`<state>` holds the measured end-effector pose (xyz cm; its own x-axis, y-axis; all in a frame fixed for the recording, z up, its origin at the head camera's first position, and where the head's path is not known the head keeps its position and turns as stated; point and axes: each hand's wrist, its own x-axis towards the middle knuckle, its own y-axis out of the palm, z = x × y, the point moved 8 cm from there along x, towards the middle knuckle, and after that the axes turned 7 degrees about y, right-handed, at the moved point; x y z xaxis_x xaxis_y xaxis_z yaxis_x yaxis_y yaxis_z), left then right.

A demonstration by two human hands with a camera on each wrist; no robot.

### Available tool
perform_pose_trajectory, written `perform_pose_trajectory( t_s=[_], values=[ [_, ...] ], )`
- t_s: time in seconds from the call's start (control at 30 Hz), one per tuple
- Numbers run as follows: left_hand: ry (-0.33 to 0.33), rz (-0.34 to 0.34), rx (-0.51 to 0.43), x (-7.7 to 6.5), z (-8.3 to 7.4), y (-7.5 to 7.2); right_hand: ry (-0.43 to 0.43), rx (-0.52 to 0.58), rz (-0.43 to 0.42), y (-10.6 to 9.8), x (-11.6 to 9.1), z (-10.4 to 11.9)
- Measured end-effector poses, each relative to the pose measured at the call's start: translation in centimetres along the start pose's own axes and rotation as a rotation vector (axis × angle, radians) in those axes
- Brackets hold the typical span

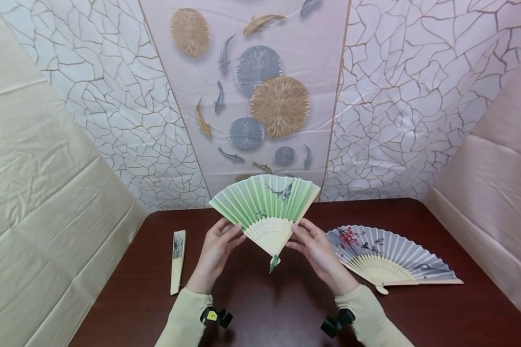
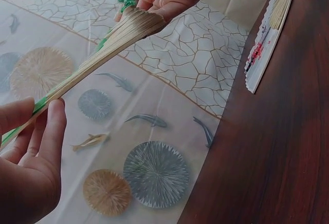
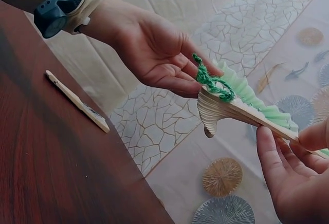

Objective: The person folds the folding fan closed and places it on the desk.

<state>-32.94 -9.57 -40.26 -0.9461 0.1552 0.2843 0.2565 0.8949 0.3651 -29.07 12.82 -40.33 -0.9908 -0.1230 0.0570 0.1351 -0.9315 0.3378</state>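
A spread green folding fan [image 1: 271, 202] with pale ribs and a dark branch print is held up in front of me, pivot end down. My left hand [image 1: 215, 249] pinches its left edge between thumb and fingers. On the opposite edge, my right hand [image 1: 321, 254] grips the outer rib the same way. From the pivot hangs a green braided cord [image 3: 213, 85], seen close in the right wrist view. Edge-on in the left wrist view, the stacked ribs [image 2: 110, 39] run from one hand to the other.
On the dark red table [image 1: 269, 313], a folded fan [image 1: 178, 262] lies left of my left forearm. A spread grey fan [image 1: 395, 255] with red blossoms lies to the right, partly behind my right hand. Patterned cloth [image 1: 260, 29] backs the table; plain cloth walls [image 1: 30, 193] flank it.
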Motion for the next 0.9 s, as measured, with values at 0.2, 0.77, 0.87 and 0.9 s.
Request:
perform_pose_trajectory(
  t_s=[0.2,0.77,0.87,0.9],
  values=[
    [-0.003,0.016,-0.017,0.25,-0.03,0.28,0.012,0.004,0.021,0.31,-0.06,0.04],
    [-0.033,0.037,0.040,0.28,0.09,0.48,0.018,-0.005,0.024,0.01,-0.03,-0.11],
    [-0.036,0.031,0.047,0.24,0.12,0.46,0.020,-0.014,0.033,0.08,-0.09,-0.06],
    [-0.036,0.032,0.049,0.24,0.12,0.46,0.021,-0.017,0.034,0.09,-0.10,-0.06]
  ],
)
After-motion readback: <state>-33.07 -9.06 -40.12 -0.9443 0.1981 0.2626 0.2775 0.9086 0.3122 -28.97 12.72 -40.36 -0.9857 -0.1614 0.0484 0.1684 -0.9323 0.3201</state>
